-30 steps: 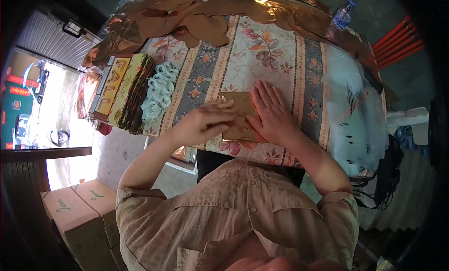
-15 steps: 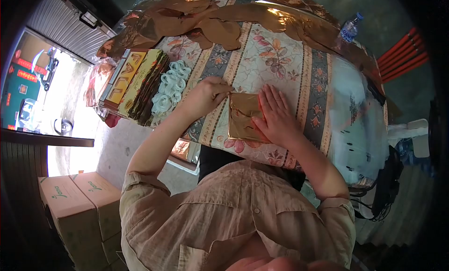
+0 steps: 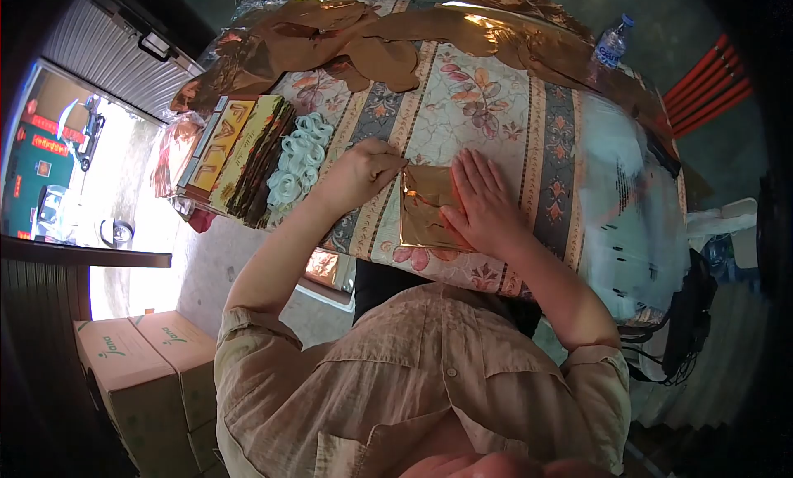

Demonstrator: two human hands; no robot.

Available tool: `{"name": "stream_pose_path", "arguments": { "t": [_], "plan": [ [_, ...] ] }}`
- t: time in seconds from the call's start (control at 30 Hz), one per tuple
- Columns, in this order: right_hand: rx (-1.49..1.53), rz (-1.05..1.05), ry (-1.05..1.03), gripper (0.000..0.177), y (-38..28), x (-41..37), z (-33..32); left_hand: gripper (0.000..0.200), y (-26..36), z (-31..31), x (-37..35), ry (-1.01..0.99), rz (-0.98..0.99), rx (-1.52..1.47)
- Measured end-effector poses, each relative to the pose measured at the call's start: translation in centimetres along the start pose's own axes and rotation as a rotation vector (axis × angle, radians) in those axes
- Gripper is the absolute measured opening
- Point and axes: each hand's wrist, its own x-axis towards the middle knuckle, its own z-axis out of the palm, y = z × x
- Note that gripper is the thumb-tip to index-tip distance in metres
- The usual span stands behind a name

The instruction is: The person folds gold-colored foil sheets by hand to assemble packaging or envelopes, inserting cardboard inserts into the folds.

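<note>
A flat rectangular packet wrapped in shiny gold foil lies on the flowered tablecloth in front of me. My left hand is closed, its fingertips pinched at the packet's upper left corner; the exact bit of foil between them is hidden. Flat across the packet's right side rests my right hand, open, with its fingers stretched away from me and its thumb pointing left over the foil. Creases and a reddish glint show on the foil's surface.
White ribbon-like rosettes and a stack of printed packages stand left. Gold foil pieces line the far edge, with a water bottle at far right. Clear plastic packs lie right. Cartons sit on the floor.
The view has shifted slightly. Both hands keep nearly the same place on the gold packet, the left pinching at its corner and the right lying flat.
</note>
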Motion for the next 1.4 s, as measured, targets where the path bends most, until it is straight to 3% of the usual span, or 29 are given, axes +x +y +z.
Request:
{"name": "stream_pose_path", "arguments": {
  "t": [0.2,0.27,0.57,0.77,1.0,1.2,1.4],
  "plan": [
    [0.023,0.003,0.007,0.070,0.0,0.0,0.1,0.013,0.1,0.2,0.2,0.014,-0.039,-0.036],
    [0.020,0.003,0.011,0.070,0.0,0.0,0.2,0.007,0.8,-0.2,0.6,0.001,-0.163,-0.148],
    [-0.008,0.009,-0.001,0.070,-0.1,0.0,-0.1,0.008,1.7,-0.6,1.3,-0.050,-0.371,-0.241],
    [-0.006,0.000,0.006,0.070,-0.1,0.0,-0.2,0.008,1.5,0.1,0.8,0.028,-0.159,-0.100],
    [0.012,0.007,0.001,0.070,-0.1,0.0,-0.1,0.006,1.9,0.5,0.8,0.037,-0.245,-0.069],
    [0.010,0.008,-0.016,0.069,-0.2,0.0,-0.4,0.008,1.5,0.7,0.6,0.059,-0.353,-0.232],
    [-0.013,0.006,-0.020,0.070,-0.2,0.0,-0.3,0.011,2.1,-1.3,0.8,-0.072,-0.383,-0.337]
  ]
}}
